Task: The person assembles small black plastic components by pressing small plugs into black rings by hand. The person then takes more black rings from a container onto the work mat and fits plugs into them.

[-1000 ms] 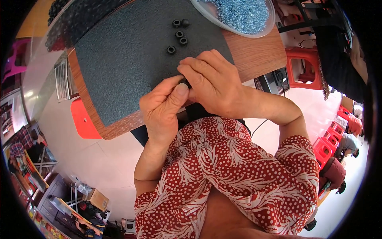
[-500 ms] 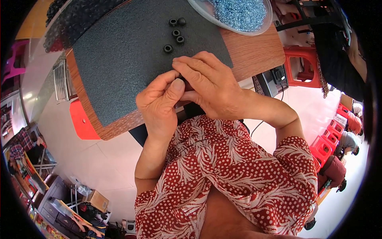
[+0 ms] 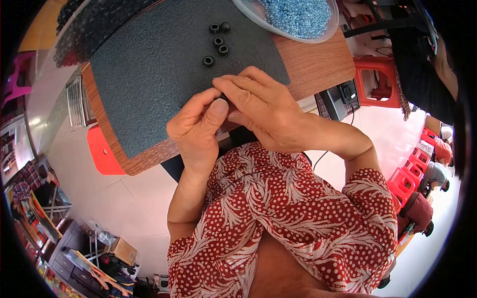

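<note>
Just past the near edge of the table, over the dark mat [image 3: 149, 84], my two hands meet. My left hand [image 3: 198, 121] pinches a small black bead [image 3: 223, 95] between thumb and index finger; most of it is covered. My right hand [image 3: 263, 109] leans over it from the right, fingers together and curled, touching or nearly touching the left fingertips. What its thumb and fingers grip is hidden. Beyond the fingers lie several round black beads [image 3: 219, 41] with wide holes, loosely grouped on the mat.
At the far right of the table stands a clear round tub [image 3: 328, 34] of small blue beads [image 3: 300, 17]. A clear container of dark beads [image 3: 104, 30] sits at the far left. Red stools [image 3: 376, 82] flank the wooden table [image 3: 318, 64]. Other people [image 3: 416, 213] sit off right.
My right hand's thumb has drawn slightly back from the left thumb, and its wrist sits a little lower. The left hand keeps its pinch. The beads on the mat lie as before.
</note>
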`<action>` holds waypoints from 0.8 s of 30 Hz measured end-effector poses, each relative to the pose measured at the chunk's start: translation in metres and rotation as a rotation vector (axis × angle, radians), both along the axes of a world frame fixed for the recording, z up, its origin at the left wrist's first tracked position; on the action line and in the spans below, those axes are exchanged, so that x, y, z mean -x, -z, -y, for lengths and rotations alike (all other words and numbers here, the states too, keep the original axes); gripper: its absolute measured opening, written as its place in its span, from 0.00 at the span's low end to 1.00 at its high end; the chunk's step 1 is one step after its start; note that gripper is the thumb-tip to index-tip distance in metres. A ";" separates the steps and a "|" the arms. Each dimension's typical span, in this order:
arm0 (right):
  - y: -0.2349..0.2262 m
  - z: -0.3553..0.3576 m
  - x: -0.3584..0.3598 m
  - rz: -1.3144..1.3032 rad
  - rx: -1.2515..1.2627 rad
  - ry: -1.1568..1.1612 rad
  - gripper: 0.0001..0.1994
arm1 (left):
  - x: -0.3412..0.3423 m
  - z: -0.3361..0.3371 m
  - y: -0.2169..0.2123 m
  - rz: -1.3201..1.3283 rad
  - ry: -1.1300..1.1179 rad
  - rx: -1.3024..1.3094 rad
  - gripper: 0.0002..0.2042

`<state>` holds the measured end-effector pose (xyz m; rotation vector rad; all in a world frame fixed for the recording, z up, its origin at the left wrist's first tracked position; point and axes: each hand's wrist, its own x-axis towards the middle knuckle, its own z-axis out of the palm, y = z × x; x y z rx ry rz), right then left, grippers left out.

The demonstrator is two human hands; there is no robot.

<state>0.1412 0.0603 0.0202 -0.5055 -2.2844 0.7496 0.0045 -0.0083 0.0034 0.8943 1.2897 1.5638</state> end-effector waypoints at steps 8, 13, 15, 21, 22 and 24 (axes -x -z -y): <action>-0.010 -0.018 -0.008 -0.090 0.145 -0.034 0.24 | 0.007 -0.003 -0.007 0.514 0.132 0.071 0.11; -0.003 -0.013 0.003 -0.051 -0.153 0.080 0.27 | 0.000 -0.007 -0.013 0.540 0.041 0.139 0.11; -0.002 -0.013 0.006 0.008 -0.297 0.117 0.24 | -0.002 -0.006 -0.014 0.537 0.029 0.171 0.11; 0.006 -0.017 0.002 0.145 -0.426 0.067 0.14 | -0.004 -0.004 -0.010 0.440 0.133 0.167 0.11; 0.006 -0.018 0.002 0.147 -0.423 0.067 0.14 | -0.004 -0.005 -0.010 0.417 0.122 0.176 0.11; 0.004 -0.021 0.000 0.160 -0.468 0.040 0.13 | -0.004 -0.005 -0.011 0.391 0.109 0.181 0.11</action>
